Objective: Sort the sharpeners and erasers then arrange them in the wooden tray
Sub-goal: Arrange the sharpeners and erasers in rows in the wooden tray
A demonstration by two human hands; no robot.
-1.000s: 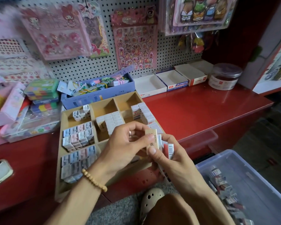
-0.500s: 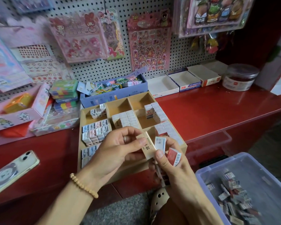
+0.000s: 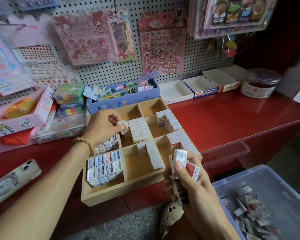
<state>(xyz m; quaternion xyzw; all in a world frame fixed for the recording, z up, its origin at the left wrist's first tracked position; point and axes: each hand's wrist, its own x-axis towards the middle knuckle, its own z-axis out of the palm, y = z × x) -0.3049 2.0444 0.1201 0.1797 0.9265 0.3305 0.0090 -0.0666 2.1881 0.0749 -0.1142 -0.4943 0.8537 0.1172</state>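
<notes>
Nearest you, your right hand keeps a closed grip on a small stack of wrapped erasers, held ready as stock beside the plastic bin of unsorted ones. Farther out, your left hand pinches one cream eraser over the wooden tray on the red tabletop, likely aiming for the matching row in the middle compartment.

The bench is showing glossy red, the wooden tray pale tan, the bin translucent lavender, the pegboard white with black dots.
</notes>
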